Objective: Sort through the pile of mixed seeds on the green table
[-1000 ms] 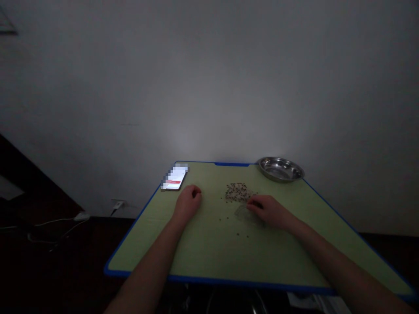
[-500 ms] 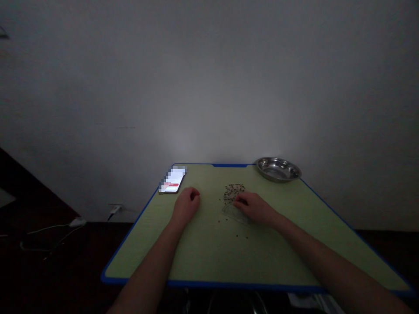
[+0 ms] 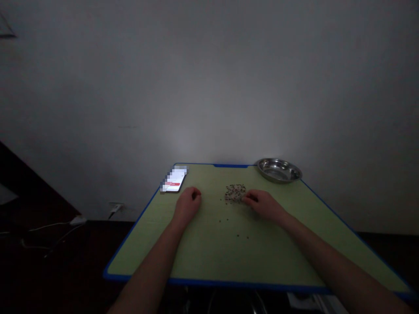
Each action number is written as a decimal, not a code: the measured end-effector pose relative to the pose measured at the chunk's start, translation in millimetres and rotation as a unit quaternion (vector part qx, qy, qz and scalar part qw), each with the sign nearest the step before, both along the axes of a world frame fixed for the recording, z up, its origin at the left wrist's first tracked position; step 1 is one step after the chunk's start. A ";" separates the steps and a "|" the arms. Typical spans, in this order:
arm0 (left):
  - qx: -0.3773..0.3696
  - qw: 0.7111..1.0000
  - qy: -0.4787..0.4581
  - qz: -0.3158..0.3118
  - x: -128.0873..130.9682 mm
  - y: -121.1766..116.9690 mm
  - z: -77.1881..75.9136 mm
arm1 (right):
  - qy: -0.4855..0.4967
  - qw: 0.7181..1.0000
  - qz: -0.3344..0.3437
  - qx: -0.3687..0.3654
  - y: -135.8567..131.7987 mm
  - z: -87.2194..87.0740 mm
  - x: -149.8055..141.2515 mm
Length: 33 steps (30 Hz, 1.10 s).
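Small hard-looking grains [image 3: 234, 192], dark mixed with pale, in a loose, speckled heap beyond the middle of the table [image 3: 209, 255]; several strays nearer the front edge. Right hand [image 3: 263, 204]: thumb and fingertips brought together at the heap's right side; cannot tell what, if anything, is pinched. Left hand [image 3: 187, 203]: fingers curled into a loose fist, well apart from the heap. Tabletop smooth, pale green, blue-edged. Bowl [image 3: 278, 179], shiny metal, round, shallow, far right corner. Phone [image 3: 175, 178], flat, glass-faced, lit, far left.
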<state>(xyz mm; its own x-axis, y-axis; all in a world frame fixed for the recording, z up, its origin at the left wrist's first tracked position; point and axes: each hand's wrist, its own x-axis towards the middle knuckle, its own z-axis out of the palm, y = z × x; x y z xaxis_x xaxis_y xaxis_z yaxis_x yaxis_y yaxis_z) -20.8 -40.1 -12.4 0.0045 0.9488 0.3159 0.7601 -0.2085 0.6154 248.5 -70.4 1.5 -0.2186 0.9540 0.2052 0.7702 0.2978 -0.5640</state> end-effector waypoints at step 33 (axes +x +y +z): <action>0.003 1.000 0.010 -0.004 0.5 -0.5 -0.2 | -0.072 0.988 0.128 -0.044 -42.0 21.6 -20.0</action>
<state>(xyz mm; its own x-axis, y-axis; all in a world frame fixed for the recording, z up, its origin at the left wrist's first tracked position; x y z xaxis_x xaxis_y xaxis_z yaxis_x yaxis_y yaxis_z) -20.2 -40.6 -12.6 0.0180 0.9467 0.3216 0.7711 -0.2179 0.5983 228.5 -112.4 23.2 -0.4753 0.8767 0.0742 0.7500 0.4478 -0.4867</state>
